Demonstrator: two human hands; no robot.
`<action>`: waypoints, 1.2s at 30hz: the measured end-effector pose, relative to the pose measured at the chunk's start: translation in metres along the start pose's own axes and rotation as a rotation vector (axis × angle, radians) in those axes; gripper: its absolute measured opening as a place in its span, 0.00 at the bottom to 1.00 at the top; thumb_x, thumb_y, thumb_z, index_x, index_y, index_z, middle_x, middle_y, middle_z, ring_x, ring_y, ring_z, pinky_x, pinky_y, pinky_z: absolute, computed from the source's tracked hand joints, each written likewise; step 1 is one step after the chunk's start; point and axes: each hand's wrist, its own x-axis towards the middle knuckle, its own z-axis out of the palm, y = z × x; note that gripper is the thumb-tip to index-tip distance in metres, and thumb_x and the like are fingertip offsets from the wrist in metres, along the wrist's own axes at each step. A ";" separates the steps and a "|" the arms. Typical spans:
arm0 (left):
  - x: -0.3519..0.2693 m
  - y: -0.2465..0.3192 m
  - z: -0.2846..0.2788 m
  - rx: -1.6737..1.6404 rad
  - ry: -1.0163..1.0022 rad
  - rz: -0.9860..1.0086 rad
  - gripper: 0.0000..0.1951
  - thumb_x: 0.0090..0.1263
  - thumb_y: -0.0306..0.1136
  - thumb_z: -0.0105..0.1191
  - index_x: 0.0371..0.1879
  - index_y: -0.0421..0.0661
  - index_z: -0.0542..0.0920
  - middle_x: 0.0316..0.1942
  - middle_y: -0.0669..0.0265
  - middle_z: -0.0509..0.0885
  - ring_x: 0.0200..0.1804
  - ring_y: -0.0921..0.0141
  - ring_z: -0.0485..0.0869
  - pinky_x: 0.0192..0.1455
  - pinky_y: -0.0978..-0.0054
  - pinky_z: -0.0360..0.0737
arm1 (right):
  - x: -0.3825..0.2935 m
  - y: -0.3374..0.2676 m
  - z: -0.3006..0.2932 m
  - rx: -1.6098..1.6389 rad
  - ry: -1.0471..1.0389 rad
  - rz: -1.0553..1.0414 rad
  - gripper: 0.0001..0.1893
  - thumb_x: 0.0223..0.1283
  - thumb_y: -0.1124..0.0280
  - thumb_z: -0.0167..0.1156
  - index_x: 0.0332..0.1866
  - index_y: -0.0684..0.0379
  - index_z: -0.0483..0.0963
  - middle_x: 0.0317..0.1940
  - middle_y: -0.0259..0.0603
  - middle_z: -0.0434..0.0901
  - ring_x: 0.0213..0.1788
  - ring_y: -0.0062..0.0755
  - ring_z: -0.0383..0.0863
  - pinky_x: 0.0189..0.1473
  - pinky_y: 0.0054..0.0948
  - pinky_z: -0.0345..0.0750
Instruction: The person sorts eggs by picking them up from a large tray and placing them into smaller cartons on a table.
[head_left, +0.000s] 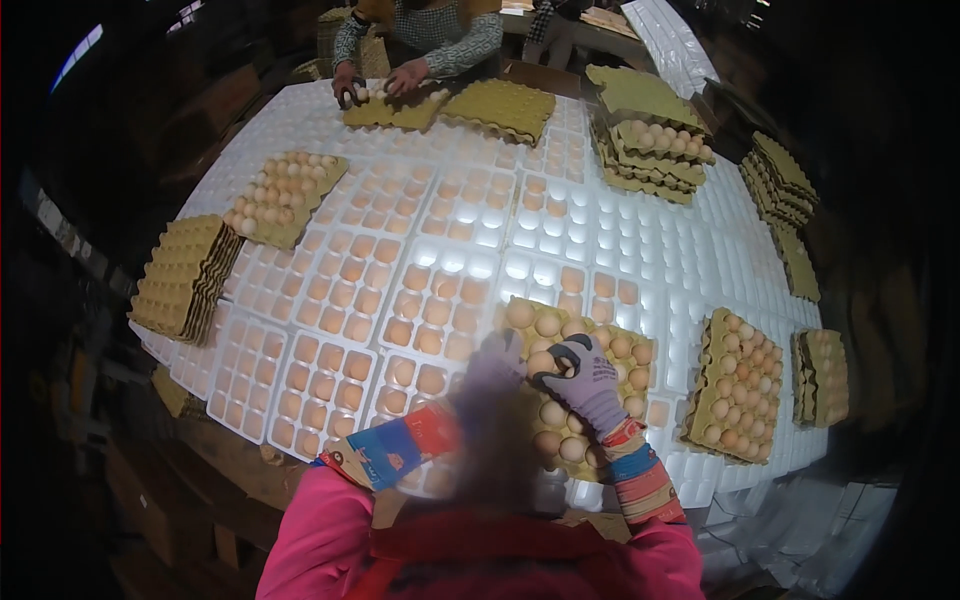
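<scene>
Both my hands wear light purple work gloves with dark fingertips. My right hand (583, 375) is over a pulp egg tray (646, 341) full of brown and cream eggs, its thumb and fingers closed around an egg (541, 364). My left hand (495, 360) is blurred at the left edge of the same tray; whether it holds anything cannot be told. Clear plastic egg trays (373, 346) cover the table under and around the pulp tray. Many to the left hold eggs, one per cup; several trays (637, 232) farther right have empty cups.
A filled pulp tray (292, 187) and a stack of empty ones (180, 277) lie left. More filled trays (739, 390) stand right, with stacks (652, 157) at the back right. Across the table, a co-worker's hands (405, 76) handle eggs over a pulp tray (390, 114).
</scene>
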 end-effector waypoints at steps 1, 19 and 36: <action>0.006 0.005 0.001 0.044 0.067 -0.011 0.13 0.65 0.31 0.49 0.48 0.52 0.77 0.44 0.58 0.76 0.43 0.57 0.80 0.38 0.61 0.79 | 0.005 -0.009 -0.012 0.086 0.071 0.025 0.19 0.49 0.59 0.69 0.45 0.54 0.78 0.41 0.40 0.75 0.46 0.41 0.75 0.46 0.36 0.75; 0.151 -0.171 -0.058 -0.214 -0.149 -0.412 0.20 0.64 0.38 0.53 0.57 0.56 0.79 0.63 0.53 0.72 0.59 0.55 0.78 0.56 0.55 0.77 | 0.241 -0.012 0.088 -0.132 0.062 0.124 0.23 0.53 0.59 0.56 0.57 0.48 0.75 0.53 0.46 0.73 0.52 0.49 0.79 0.56 0.41 0.75; 0.208 -0.243 -0.064 -0.070 -0.537 -0.156 0.19 0.56 0.46 0.63 0.43 0.48 0.85 0.41 0.54 0.86 0.46 0.55 0.85 0.51 0.62 0.80 | 0.273 0.030 0.064 -0.083 0.020 -0.110 0.19 0.61 0.59 0.55 0.55 0.54 0.76 0.50 0.45 0.80 0.55 0.47 0.76 0.58 0.43 0.72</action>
